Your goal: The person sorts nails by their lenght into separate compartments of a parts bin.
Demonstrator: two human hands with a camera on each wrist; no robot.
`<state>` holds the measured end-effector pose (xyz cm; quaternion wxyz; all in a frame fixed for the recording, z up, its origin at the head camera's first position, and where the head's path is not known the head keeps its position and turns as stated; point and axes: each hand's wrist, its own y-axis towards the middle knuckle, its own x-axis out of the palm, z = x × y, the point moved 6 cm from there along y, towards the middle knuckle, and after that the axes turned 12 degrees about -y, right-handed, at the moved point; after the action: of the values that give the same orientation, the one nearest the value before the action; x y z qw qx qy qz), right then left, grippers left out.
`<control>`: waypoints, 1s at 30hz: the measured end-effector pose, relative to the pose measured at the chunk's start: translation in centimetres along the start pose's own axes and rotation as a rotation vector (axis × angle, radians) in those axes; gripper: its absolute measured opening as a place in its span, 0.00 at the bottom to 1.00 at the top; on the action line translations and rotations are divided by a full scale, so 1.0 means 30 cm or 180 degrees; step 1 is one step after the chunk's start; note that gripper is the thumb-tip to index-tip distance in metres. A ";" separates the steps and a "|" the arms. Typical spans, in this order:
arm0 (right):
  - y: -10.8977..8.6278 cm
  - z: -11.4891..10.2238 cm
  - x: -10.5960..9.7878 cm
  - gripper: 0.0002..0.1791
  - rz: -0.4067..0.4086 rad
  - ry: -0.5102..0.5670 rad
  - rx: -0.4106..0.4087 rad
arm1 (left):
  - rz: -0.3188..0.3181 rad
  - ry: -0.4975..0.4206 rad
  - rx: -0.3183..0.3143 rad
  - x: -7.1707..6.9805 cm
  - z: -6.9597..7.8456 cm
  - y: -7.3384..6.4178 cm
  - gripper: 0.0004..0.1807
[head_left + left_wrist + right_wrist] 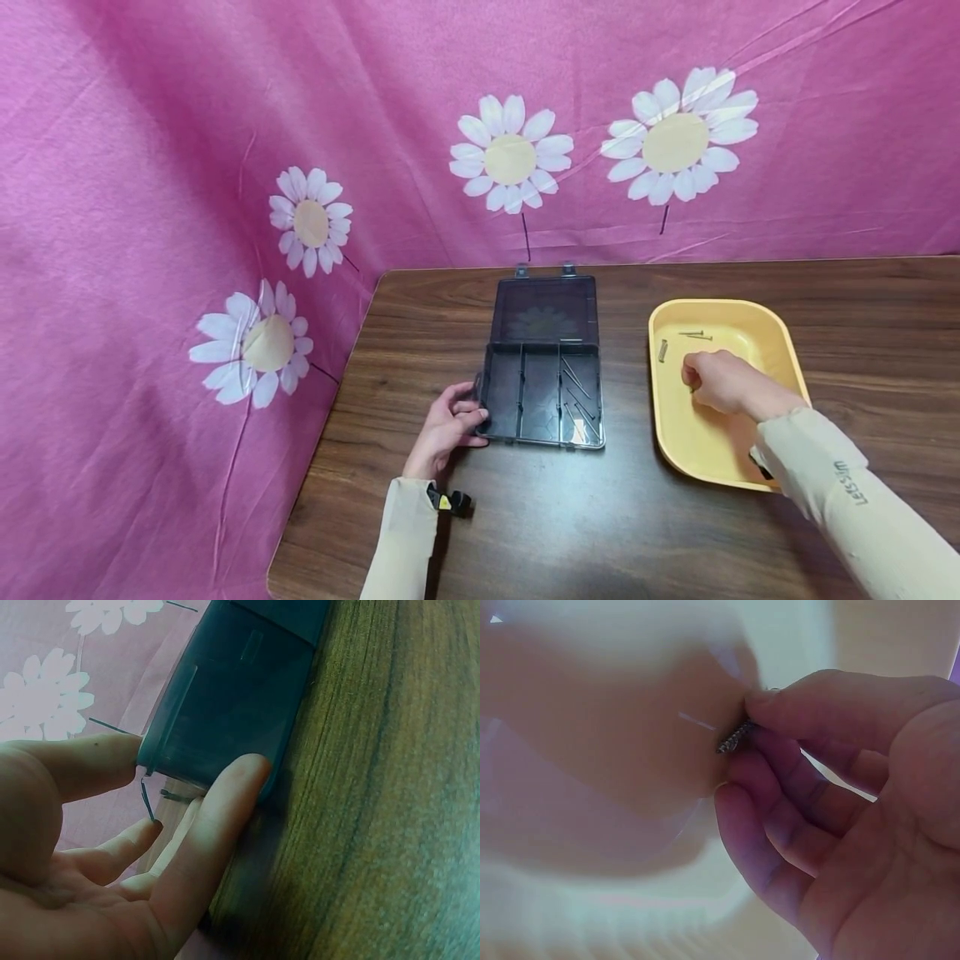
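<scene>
Yellow is the tray (697,446) under my right hand (717,382), which pinches a screw (735,738), tip poking out. Left of the screw, my left hand (448,423) grips the black box (538,392).

A dark word, seemingly "LEISSIM" (851,483), though its letters cannot all be made out with certainty, is borne by the cream right sleeve (873,529), behind the right fingers (693,364). Behind the left fingers (471,418), a yellow patch (445,502) is seen on the black wrist device (459,503), too small to be read.
</scene>
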<state>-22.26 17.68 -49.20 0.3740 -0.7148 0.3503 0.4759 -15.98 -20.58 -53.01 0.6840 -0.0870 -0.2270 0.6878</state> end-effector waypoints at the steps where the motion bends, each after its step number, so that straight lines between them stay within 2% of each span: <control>1: 0.000 -0.001 0.000 0.11 0.0001 -0.0003 0.0000 | 0.0006 -0.0006 -0.0006 0.000 0.000 0.000 0.33; 11: -0.007 0.004 0.007 0.09 -0.0086 0.0036 0.0040 | 0.0001 0.0001 -0.0017 0.000 -0.003 0.000 0.34; 26: -0.010 0.026 0.000 0.11 0.0100 0.0083 0.0058 | 0.0018 -0.0005 -0.0023 -0.001 -0.003 0.000 0.34; 30: -0.013 0.034 -0.004 0.11 0.0115 0.0112 0.0099 | -0.0100 -0.0020 0.0103 0.004 0.005 -0.010 0.33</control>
<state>-22.38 18.77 -49.28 0.3702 -0.7107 0.3770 0.4644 -15.80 -20.50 -52.72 0.6953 -0.0702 -0.2193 0.6808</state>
